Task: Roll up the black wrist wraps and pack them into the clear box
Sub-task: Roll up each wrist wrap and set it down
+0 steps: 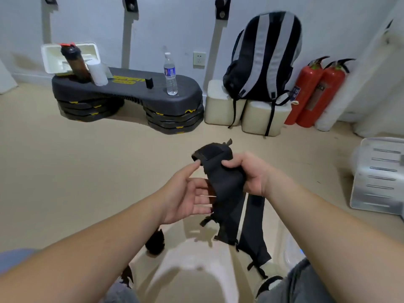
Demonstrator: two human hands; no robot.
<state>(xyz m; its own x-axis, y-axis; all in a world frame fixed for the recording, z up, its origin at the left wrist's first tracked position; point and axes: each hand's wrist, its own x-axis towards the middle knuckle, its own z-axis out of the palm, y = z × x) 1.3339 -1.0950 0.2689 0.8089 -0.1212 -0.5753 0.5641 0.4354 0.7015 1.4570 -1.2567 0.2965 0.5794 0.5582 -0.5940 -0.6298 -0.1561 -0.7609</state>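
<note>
A black wrist wrap (227, 193) hangs in front of me, its top end folded over. My right hand (251, 173) grips it just below that fold. My left hand (188, 193) lies palm up with straight fingers behind the wrap, and its thumb tip touches the folded end. A second black strip (253, 228) hangs down from under my right hand. On the floor below my left wrist sits a rolled black wrap (155, 241). A pale translucent box (192, 259) stands on the floor between my knees, blurred and partly hidden by my arms.
Across the floor stands a black step platform (131, 88) with a water bottle (170, 75), a shaker and a white container. A backpack (262, 60) rests on two pale blocks, beside red fire extinguishers (310, 92). A white slotted unit (380, 176) is at the right.
</note>
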